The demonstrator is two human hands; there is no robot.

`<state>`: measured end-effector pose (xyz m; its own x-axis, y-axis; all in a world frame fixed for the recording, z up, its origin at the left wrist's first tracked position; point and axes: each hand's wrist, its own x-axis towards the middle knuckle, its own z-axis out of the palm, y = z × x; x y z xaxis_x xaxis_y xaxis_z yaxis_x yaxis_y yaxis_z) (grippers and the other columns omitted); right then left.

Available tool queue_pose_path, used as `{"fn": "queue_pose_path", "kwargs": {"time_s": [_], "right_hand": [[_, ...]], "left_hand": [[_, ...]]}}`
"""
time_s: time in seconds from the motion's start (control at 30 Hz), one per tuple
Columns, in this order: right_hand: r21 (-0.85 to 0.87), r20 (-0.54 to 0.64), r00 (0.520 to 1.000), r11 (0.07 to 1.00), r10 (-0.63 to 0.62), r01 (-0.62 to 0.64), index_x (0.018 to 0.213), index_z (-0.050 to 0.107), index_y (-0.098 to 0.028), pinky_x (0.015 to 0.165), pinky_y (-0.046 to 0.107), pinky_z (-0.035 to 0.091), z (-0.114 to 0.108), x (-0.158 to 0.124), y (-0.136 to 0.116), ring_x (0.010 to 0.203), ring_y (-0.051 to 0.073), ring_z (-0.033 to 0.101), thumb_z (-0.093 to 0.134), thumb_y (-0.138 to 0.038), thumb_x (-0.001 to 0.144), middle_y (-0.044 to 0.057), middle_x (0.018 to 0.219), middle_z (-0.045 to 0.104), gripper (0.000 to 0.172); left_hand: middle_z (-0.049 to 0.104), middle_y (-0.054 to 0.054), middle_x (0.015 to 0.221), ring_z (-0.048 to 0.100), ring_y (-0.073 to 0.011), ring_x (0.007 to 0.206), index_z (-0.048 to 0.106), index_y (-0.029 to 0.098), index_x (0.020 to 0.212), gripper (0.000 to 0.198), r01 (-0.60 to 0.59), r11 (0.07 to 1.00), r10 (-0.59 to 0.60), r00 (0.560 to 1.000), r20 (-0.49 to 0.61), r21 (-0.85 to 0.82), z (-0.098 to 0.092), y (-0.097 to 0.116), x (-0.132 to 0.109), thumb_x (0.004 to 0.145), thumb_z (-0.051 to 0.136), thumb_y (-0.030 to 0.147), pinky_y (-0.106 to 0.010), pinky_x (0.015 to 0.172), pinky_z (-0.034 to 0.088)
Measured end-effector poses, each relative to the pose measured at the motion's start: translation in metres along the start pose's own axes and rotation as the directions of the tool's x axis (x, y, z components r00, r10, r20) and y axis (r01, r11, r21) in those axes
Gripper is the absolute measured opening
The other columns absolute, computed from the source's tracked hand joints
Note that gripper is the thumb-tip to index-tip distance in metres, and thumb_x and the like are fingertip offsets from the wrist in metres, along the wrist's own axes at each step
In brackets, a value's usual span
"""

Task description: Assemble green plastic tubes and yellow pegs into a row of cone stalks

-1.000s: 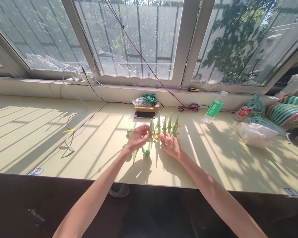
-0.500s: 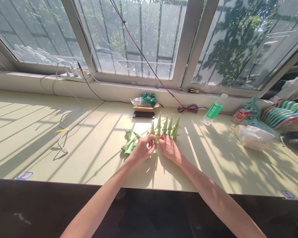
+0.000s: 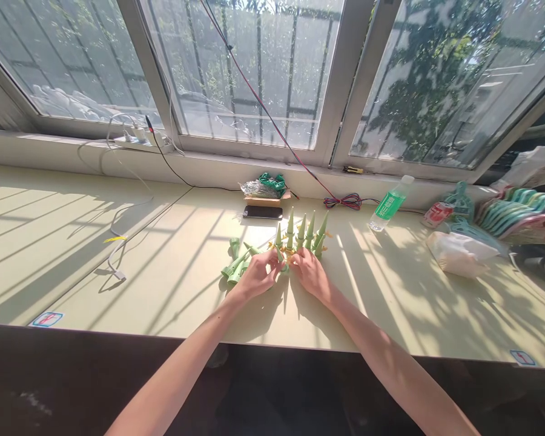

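Several slim green cones (image 3: 301, 231) with pointed tips stand upright in a cluster, with small yellow-orange pieces (image 3: 327, 235) around them. At the cluster's near-left side, my left hand (image 3: 260, 272) is closed, thumb and fingers pinching a small green cone (image 3: 280, 254) that leans slightly. My right hand (image 3: 309, 269) is closed beside it, fingertips together next to a yellow-orange bit; the fingers hide what they grip. To the left of my left hand, several more green cones (image 3: 234, 266) lie on their sides in a loose pile.
Behind the cones lie a black phone (image 3: 262, 212) and a small cardboard box (image 3: 263, 201) with plastic wrap. A bundled red-black cable (image 3: 343, 201) and a green-labelled bottle (image 3: 390, 204) are farther right. Hangers (image 3: 520, 212) and a white bag (image 3: 461, 253) occupy the right side.
My left hand's small cone has shifted slightly up and left, now tilted. My right fingertips have drawn a little away from it, showing yellow-orange bits between the hands.
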<state>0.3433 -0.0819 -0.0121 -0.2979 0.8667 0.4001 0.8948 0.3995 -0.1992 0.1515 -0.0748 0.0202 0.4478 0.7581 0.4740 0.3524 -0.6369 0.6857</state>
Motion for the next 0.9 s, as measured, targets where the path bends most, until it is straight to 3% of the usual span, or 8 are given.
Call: {"fn": "queue_pose_path", "kwargs": {"time_s": [0.37, 0.57, 0.9], "right_hand": [[0.335, -0.19, 0.981, 0.942, 0.034, 0.032, 0.093, 0.06, -0.019, 0.077, 0.034, 0.051, -0.008, -0.002, 0.007, 0.087, 0.023, 0.059, 0.042, -0.018, 0.097, 0.01, 0.095, 0.059, 0.019], [0.515, -0.144, 0.987, 0.857, 0.074, 0.01, 0.093, 0.06, -0.021, 0.071, 0.031, 0.049, -0.017, -0.001, 0.001, 0.077, 0.021, 0.063, 0.044, -0.02, 0.096, 0.005, 0.085, 0.067, 0.017], [0.502, -0.158, 0.987, 0.859, -0.019, 0.097, 0.086, 0.059, -0.02, 0.063, 0.027, 0.042, -0.021, -0.001, -0.003, 0.066, 0.016, 0.054, 0.045, -0.018, 0.094, 0.003, 0.078, 0.06, 0.016]], "left_hand": [[0.069, -0.004, 0.085, 0.068, -0.0179, 0.079, 0.06, 0.019, 0.094, 0.009, 0.07, 0.997, -0.072, 0.997, -0.037, -0.04, -0.002, -0.004, 0.002, 0.094, 0.051, 0.023, -0.029, 0.071, 0.052], [0.072, -0.006, 0.096, 0.069, -0.0182, 0.084, 0.061, 0.019, 0.103, 0.013, 0.092, 0.994, -0.095, 0.994, -0.047, -0.053, -0.003, -0.005, 0.002, 0.095, 0.05, 0.022, -0.03, 0.074, 0.053], [0.072, -0.005, 0.096, 0.069, -0.018, 0.083, 0.062, 0.02, 0.104, 0.014, 0.092, 0.994, -0.096, 0.993, -0.073, -0.066, -0.002, -0.005, 0.003, 0.094, 0.052, 0.022, -0.03, 0.075, 0.054]]}}
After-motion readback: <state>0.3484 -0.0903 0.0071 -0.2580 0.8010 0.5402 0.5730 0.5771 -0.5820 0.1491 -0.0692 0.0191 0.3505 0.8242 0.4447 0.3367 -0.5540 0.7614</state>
